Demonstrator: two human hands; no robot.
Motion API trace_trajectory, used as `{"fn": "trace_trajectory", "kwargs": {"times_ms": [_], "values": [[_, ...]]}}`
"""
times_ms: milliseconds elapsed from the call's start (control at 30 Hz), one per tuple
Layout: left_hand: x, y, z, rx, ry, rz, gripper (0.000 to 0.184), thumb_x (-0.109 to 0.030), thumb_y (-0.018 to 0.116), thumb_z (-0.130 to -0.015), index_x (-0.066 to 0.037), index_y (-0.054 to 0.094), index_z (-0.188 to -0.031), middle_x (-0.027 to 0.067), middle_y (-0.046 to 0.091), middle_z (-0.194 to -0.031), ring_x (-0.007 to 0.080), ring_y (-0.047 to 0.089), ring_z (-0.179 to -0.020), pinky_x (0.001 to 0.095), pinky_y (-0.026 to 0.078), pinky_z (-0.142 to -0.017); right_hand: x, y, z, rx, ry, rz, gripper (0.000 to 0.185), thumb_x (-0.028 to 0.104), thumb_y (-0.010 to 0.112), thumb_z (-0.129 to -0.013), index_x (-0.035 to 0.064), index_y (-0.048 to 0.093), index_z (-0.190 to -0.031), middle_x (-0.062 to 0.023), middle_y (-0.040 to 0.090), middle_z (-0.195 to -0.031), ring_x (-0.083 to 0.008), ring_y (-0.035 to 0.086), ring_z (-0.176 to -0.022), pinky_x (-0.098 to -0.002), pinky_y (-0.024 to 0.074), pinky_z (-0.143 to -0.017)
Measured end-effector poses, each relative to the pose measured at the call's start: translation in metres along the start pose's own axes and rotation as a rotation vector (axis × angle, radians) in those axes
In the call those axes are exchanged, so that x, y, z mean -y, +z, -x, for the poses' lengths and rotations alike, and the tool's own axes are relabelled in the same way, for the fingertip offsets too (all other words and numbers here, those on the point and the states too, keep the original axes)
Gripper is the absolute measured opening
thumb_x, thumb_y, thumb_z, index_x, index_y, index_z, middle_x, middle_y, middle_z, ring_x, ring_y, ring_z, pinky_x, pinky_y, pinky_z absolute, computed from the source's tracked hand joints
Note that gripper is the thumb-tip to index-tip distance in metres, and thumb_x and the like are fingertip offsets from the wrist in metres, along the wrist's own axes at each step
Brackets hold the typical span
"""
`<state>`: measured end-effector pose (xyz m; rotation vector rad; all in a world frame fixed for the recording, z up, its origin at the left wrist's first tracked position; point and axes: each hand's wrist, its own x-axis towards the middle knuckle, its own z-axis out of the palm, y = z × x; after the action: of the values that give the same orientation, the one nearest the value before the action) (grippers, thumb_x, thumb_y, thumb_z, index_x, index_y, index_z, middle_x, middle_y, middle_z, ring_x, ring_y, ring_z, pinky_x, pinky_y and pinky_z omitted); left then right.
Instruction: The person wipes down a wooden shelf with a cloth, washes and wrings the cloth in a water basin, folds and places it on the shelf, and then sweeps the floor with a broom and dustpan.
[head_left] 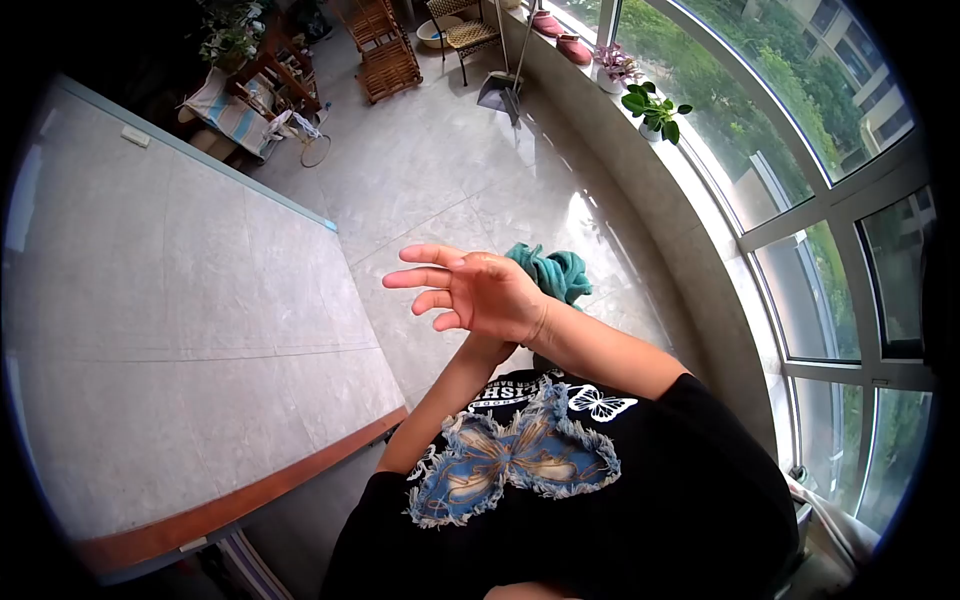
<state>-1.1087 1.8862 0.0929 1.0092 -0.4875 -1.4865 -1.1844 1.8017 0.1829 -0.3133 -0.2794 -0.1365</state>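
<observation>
My right hand [485, 295] reaches across to the left with the palm turned up, its fingers spread and nothing in them. Under the right wrist passes my left hand [492, 347]; only its wrist edge shows, and the fingers are hidden. A bunched green cloth [555, 273] sticks out past the far side of the right wrist, in line with the left arm, and appears gripped by the left hand. Both arms cross just in front of a black shirt [690, 470] with a frayed denim butterfly [515, 455] on it.
A large grey tiled panel or surface [200, 290] lies at left. Windows [740, 130] and a sill with a green potted plant [655, 108] curve along the right. Farther off on the tiled floor stand a dustpan [498, 92], a wooden chair [388, 68] and a woven chair [468, 35].
</observation>
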Motion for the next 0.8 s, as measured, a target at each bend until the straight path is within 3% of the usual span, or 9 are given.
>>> {"fn": "trace_trajectory", "kwargs": {"times_ms": [100,167,233,300,400,500,633,733,800], "values": [[-0.047,-0.044,-0.061,-0.090,0.054,0.126,0.031,-0.012,0.060,-0.095,-0.003,0.056,-0.125,0.0039,0.062,-0.115,0.0144,0.059,-0.104,0.0299,0.047,-0.093,0.042,-0.036,0.011,-0.029,0.067,0.041,0.072,0.035,0.053,-0.096,0.0097,0.021,-0.155,-0.0171,0.033,-0.155,-0.0332,0.047,-0.133,-0.0434,0.0396,-0.109],[-0.081,-0.050,-0.098,-0.132,0.191,-0.014,0.029,-0.011,0.060,-0.095,-0.003,0.058,-0.122,0.0034,0.063,-0.112,0.0142,0.059,-0.102,0.0298,0.046,-0.093,0.084,-0.065,0.018,-0.148,0.099,0.223,0.073,0.043,0.050,-0.098,0.0043,0.023,-0.153,-0.0178,0.035,-0.154,-0.0330,0.046,-0.134,-0.0409,0.0376,-0.109],[-0.105,-0.050,-0.126,-0.167,0.372,-0.261,0.021,-0.013,0.063,-0.094,-0.003,0.063,-0.112,0.0034,0.065,-0.108,0.0113,0.060,-0.096,0.0292,0.048,-0.087,0.114,-0.115,0.033,-0.440,0.048,0.394,0.059,0.037,0.051,-0.098,0.0025,0.037,-0.144,-0.0178,0.044,-0.146,-0.0299,0.053,-0.126,-0.0403,0.0403,-0.106],[-0.146,-0.057,-0.153,-0.108,0.308,-0.476,0.032,-0.025,0.068,-0.093,-0.001,0.061,-0.115,0.0053,0.065,-0.110,0.0129,0.059,-0.099,0.0300,0.048,-0.088,0.142,-0.149,0.021,-0.880,0.025,0.917,0.057,0.031,0.060,-0.094,0.0120,0.039,-0.144,-0.0139,0.048,-0.142,-0.0241,0.048,-0.128,-0.0397,0.0399,-0.106],[-0.194,-0.051,-0.191,0.088,0.189,-0.822,0.062,-0.046,0.068,-0.091,0.002,0.055,-0.127,0.0140,0.064,-0.117,0.0201,0.060,-0.109,0.0330,0.047,-0.094,0.177,-0.164,-0.027,-0.866,0.003,1.107,0.068,0.030,0.068,-0.090,0.0139,0.036,-0.147,-0.0123,0.047,-0.143,-0.0224,0.043,-0.132,-0.0397,0.0386,-0.107],[-0.219,-0.047,-0.221,0.196,0.318,-0.848,0.052,-0.040,0.065,-0.094,-0.001,0.056,-0.128,0.0140,0.064,-0.120,0.0224,0.061,-0.108,0.0329,0.047,-0.094,0.204,-0.164,-0.074,-0.733,-0.125,1.328,0.071,0.023,0.075,-0.084,0.0102,0.040,-0.145,-0.0116,0.051,-0.138,-0.0233,0.048,-0.128,-0.0377,0.0394,-0.106],[-0.251,-0.073,-0.269,0.106,0.286,-0.887,0.047,-0.038,0.062,-0.096,-0.002,0.057,-0.126,0.0096,0.064,-0.123,0.0176,0.059,-0.109,0.0322,0.045,-0.097,0.240,-0.203,-0.109,-0.929,0.022,1.072,0.041,0.018,0.073,-0.085,0.0067,0.063,-0.123,-0.0091,0.067,-0.115,-0.0185,0.058,-0.115,-0.0336,0.0460,-0.098],[-0.281,-0.086,-0.304,0.123,0.393,-0.804,0.041,-0.038,0.057,-0.098,-0.001,0.060,-0.115,0.0098,0.066,-0.118,0.0166,0.060,-0.105,0.0318,0.047,-0.094,0.256,-0.219,-0.123,-0.947,0.063,1.555,0.054,0.018,0.073,-0.080,0.0103,0.058,-0.131,-0.0127,0.065,-0.123,-0.0308,0.057,-0.121,-0.0400,0.0425,-0.104],[-0.302,-0.104,-0.330,0.237,0.201,-0.709,0.045,-0.041,0.056,-0.098,-0.001,0.061,-0.117,0.0091,0.067,-0.116,0.0179,0.062,-0.102,0.0313,0.049,-0.090,0.265,-0.218,-0.149,-0.881,-0.042,1.672,0.064,0.023,0.076,-0.078,0.0101,0.052,-0.136,-0.0153,0.060,-0.131,-0.0312,0.054,-0.124,-0.0404,0.0406,-0.106]]}}
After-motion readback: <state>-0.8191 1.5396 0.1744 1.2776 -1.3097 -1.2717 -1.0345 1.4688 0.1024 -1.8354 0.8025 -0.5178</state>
